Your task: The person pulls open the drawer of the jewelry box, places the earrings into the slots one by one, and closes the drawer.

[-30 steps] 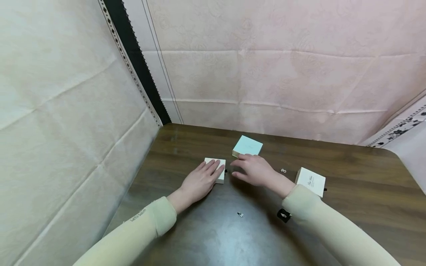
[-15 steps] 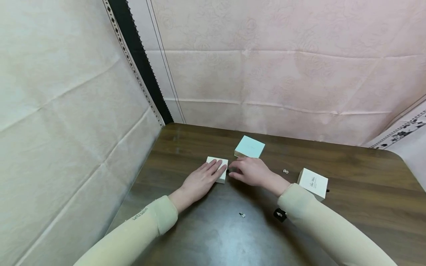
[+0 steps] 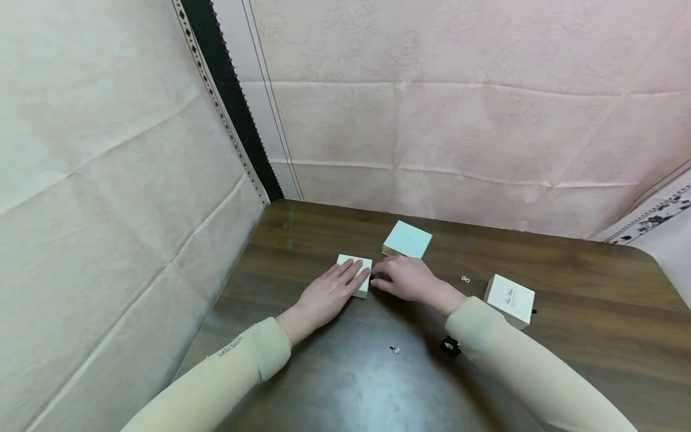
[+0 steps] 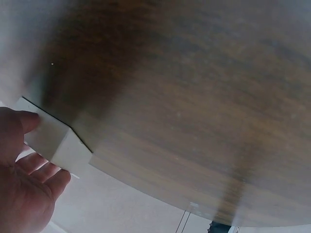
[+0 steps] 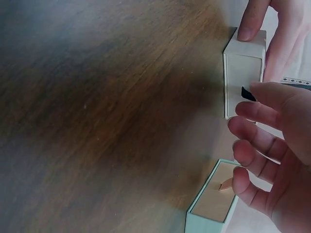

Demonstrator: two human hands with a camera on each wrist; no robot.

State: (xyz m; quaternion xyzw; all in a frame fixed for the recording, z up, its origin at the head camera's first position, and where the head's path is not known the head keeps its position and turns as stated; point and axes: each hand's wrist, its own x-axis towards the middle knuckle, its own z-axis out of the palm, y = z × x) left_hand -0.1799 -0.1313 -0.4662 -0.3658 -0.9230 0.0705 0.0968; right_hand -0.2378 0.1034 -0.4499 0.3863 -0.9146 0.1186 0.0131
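My left hand (image 3: pixel 324 296) lies over a small white drawer box (image 3: pixel 361 294). In the left wrist view, its thumb is on one side wall and the other fingers reach across the top, gripping the box. On the box's end panel, the right wrist view shows a short black ribbon tab (image 5: pixel 247 94). Thumb and forefinger of my right hand (image 5: pixel 277 131) pinch this tab, and the remaining fingers are loosely bent. The drawer front looks level with the sleeve. Just beyond the right hand is a light teal box (image 3: pixel 408 239), with a tan pull tab (image 5: pixel 226 184) on its end.
Another white box (image 3: pixel 510 299), with script lettering and a black tab, stands to the right. Two tiny ring-like pieces (image 3: pixel 465 279) lie left of it. A small silvery trinket (image 3: pixel 396 350) lies nearer me. By the right sleeve sits a small black piece (image 3: pixel 450 347).
My right hand has moved left to the white box's tab and closed its fingertips on it. My left hand stays on the box. The head view has shifted slightly.
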